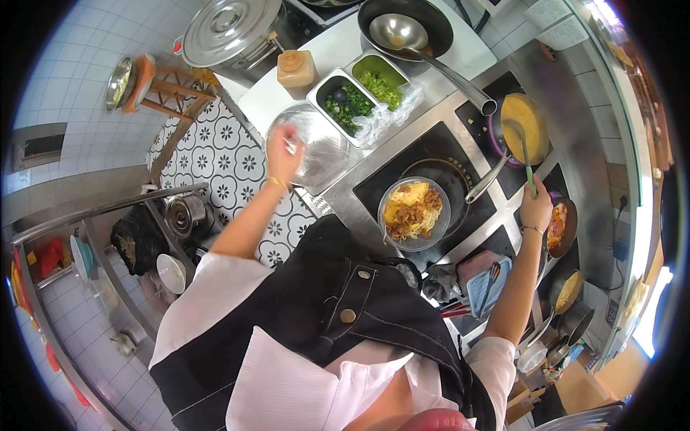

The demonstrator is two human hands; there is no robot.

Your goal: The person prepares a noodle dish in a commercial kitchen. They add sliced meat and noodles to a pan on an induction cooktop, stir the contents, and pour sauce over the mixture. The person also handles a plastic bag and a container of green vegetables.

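Note:
My right hand [537,206] grips a green-handled cooking utensil [529,175]. Its far end rests in a pan [542,153] holding a yellow layer of food. My left hand [285,152], blurred, hovers over a round shiny metal lid or tray [329,161]; its fingers are curled, and whether they hold anything is unclear. Between my arms, a clear plastic bowl [446,218] stands on the black cooktop [372,186]. Noodles [401,229], brown minced topping [414,214] and yellow egg-like pieces [412,192] fill it.
Chopped greens lie in two metal containers [353,139] beside crumpled plastic film [385,121]. Behind them are a squeeze bottle [296,75], a lidded stockpot [229,27] and a wok with a ladle [399,32]. More pans [566,237] line the right side, past a blue tray [488,288].

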